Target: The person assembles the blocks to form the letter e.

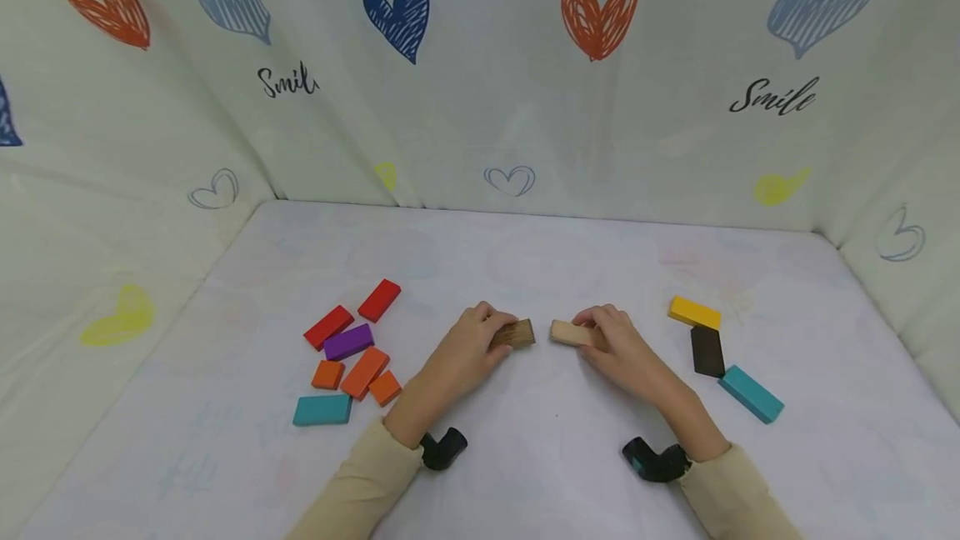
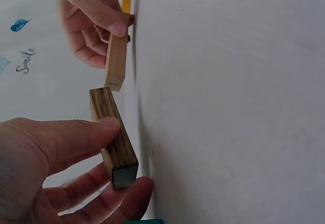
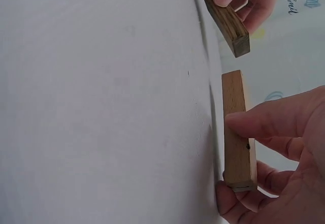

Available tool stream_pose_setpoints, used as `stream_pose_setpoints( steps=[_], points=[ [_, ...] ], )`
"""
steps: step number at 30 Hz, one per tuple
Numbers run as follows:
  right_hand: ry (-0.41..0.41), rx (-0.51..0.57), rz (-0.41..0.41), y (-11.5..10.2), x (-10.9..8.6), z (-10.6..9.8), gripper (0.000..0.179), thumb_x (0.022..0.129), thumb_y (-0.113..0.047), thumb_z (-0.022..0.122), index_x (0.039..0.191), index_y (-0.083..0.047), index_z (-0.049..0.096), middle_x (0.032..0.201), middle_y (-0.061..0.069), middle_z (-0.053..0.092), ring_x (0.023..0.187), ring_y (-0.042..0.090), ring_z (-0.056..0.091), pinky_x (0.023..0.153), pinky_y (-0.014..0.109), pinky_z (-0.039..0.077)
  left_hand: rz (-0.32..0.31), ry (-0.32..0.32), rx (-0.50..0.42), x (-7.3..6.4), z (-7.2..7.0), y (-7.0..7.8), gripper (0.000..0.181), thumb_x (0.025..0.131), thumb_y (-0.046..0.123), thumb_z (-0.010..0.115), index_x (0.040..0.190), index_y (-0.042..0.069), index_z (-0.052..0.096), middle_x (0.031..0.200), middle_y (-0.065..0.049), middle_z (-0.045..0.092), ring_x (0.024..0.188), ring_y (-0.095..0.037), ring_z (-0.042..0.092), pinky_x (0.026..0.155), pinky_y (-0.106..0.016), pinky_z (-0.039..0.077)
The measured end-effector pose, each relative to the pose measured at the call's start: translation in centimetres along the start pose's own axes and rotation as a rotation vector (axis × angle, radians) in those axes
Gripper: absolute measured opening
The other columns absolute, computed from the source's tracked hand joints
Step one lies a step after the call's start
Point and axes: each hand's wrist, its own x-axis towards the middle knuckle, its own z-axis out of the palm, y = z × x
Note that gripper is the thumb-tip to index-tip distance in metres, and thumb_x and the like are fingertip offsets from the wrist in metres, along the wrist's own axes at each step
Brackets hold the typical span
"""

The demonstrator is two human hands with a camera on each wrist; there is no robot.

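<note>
My left hand (image 1: 467, 350) grips a dark brown wooden block (image 1: 517, 333) between thumb and fingers. In the left wrist view the thumb lies along the top face of that dark block (image 2: 116, 132). Facing it, my right hand (image 1: 618, 354) pinches a pale wooden block (image 1: 572, 333), its end pointing toward the dark one. A small gap separates the two block ends in the head view. From the right wrist, the pale block (image 3: 236, 132) shows its long face with the thumb across it. Both blocks are held close over the white table (image 1: 555, 457).
Left of the hands lie two red blocks (image 1: 379, 299), a purple block (image 1: 348, 342), several orange blocks (image 1: 365, 373) and a teal block (image 1: 322, 410). To the right are a yellow block (image 1: 694, 312), a black block (image 1: 707, 351) and another teal block (image 1: 752, 394). A curtain (image 1: 480, 107) stands behind.
</note>
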Motion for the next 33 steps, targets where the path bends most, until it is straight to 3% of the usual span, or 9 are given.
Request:
stream_pose_setpoints(
  steps=[9,16,25,33],
  points=[
    [0.024,0.073,-0.043,0.9,0.8,0.3,0.028,0.081,0.000,0.065,0.108,-0.006,0.060,0.106,0.012,0.057,0.098,0.024,0.048,0.082,0.037,0.038,-0.022,-0.029,0.070,0.7,0.6,-0.1,0.034,0.087,0.018,0.065,0.120,0.015,0.060,0.104,-0.005,0.055,0.095,-0.020,0.051,0.075,-0.030,0.050],
    [0.006,0.103,-0.024,1.0,0.9,0.3,0.026,0.082,-0.013,0.070,0.106,-0.008,0.065,0.097,0.009,0.055,0.086,0.019,0.044,0.072,0.029,0.034,-0.067,-0.029,0.085,0.9,0.6,-0.4,0.034,0.085,0.024,0.067,0.119,0.022,0.061,0.097,-0.005,0.051,0.086,-0.017,0.048,0.061,-0.026,0.045],
    [0.019,0.056,-0.055,0.8,0.8,0.6,0.023,0.083,-0.012,0.069,0.105,-0.009,0.069,0.091,0.007,0.052,0.079,0.017,0.038,0.065,0.026,0.029,-0.089,-0.078,0.004,1.1,0.7,-1.1,0.036,0.087,0.029,0.064,0.122,0.026,0.058,0.099,-0.006,0.045,0.062,-0.015,0.046,0.049,-0.021,0.035],
    [0.044,0.079,0.006,0.7,1.0,0.9,0.024,0.082,-0.014,0.070,0.104,-0.007,0.066,0.087,0.008,0.047,0.076,0.017,0.038,0.064,0.024,0.031,-0.065,-0.101,-0.001,1.3,0.7,-1.8,0.037,0.087,0.033,0.063,0.123,0.029,0.057,0.102,-0.005,0.045,0.060,-0.016,0.045,0.050,-0.023,0.033]
  ],
)
